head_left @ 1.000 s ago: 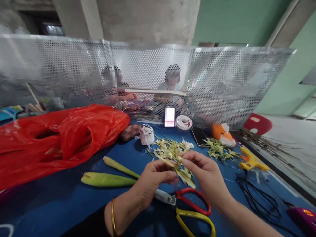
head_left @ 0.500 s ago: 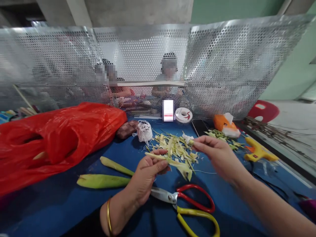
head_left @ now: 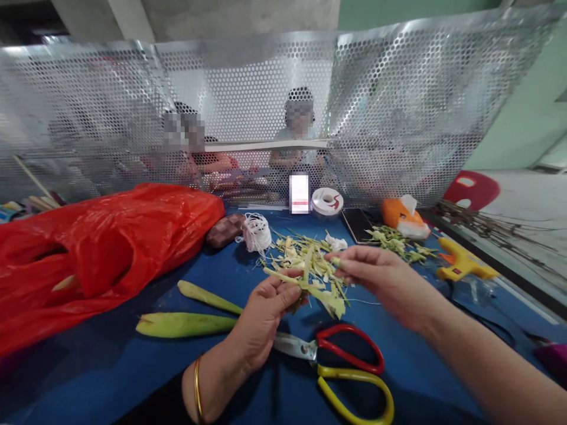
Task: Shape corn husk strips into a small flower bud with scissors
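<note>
Just beyond the fingers of the left hand: a loose pile of pale-green strips on the blue worktop, a fair amount seemingly already torn. Two green shoots, left of those fingers, look whole, apparently not yet worked. Left thumb and fingertips pinch a splayed leafy piece. Right hand angles in opposite, fingers narrow on a small greenish bit. Scissors, nearer than both, untouched.
</note>
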`<state>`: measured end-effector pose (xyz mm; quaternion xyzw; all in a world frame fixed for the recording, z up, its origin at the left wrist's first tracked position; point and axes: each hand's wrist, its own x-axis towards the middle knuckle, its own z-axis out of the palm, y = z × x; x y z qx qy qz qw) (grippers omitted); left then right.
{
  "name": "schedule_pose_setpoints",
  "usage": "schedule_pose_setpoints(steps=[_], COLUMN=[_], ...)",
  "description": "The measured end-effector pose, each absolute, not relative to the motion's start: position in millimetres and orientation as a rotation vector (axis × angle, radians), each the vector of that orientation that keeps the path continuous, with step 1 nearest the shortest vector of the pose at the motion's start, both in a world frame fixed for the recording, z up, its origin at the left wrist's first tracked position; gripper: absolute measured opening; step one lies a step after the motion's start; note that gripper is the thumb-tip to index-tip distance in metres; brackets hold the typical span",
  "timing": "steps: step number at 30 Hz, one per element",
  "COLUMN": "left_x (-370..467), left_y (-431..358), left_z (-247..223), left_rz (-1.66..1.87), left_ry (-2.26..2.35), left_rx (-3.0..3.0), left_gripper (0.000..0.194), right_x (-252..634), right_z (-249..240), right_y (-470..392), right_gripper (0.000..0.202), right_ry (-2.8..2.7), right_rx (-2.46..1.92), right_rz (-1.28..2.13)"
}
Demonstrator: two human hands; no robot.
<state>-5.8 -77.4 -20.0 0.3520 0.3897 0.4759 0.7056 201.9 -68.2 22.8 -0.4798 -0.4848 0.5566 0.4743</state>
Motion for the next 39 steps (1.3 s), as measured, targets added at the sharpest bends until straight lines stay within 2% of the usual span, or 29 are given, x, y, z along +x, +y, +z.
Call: schedule_pose_setpoints(steps=[3, 6, 17, 26, 28, 29, 31, 33, 35, 39], left_x=[-4, -2, 0, -6, -6, -5, -4, -2, 0, 1], left_y=[-80, -82, -83, -72, -70, -70, -70, -72, -75, -80], left_z=[-21, -21, -19, -27, -29, -30, -30, -28, -27, -26], left_rz=[1.050, 1.018, 1.054, 1.185, 1.193, 1.193, 1.187, 1.172, 1.150, 1.110], left_ry=[0.912, 0.941, 1.037, 0.970, 0.932, 0.914, 0.878, 0.855, 0.845, 0.827], left_rx=[0.897, 0.945, 1.006, 0.848, 0.796, 0.775, 0.737, 0.704, 0.680, 0.719], left_gripper=[0.040, 0.039, 0.038, 0.034, 0.032, 0.030, 0.028, 0.028, 0.027, 0.024], right_x=[186, 178, 183, 226, 247, 256, 265, 260, 241, 188], right_z=[21, 18, 13, 18, 18, 18, 20, 22, 25, 23], right_y=[-77, -82, -79, -53, -42, -38, -34, -38, -51, -84], right_gripper=[0.017, 0.015, 0.009, 0.019, 0.023, 0.022, 0.014, 0.008, 0.008, 0.009], right_ry=[-1.168, -1.214, -1.412, -1.512, -1.443, -1.414, -1.376, -1.367, -1.380, -1.562], right_rx=[-1.106, -1.071, -1.140, -1.251, -1.316, -1.402, -1.500, -1.407, -1.257, -1.182], right_rz=[1.562, 1.608, 1.532, 1.332, 1.120, 0.840, 0.071, -0.384, -0.292, 0.421])
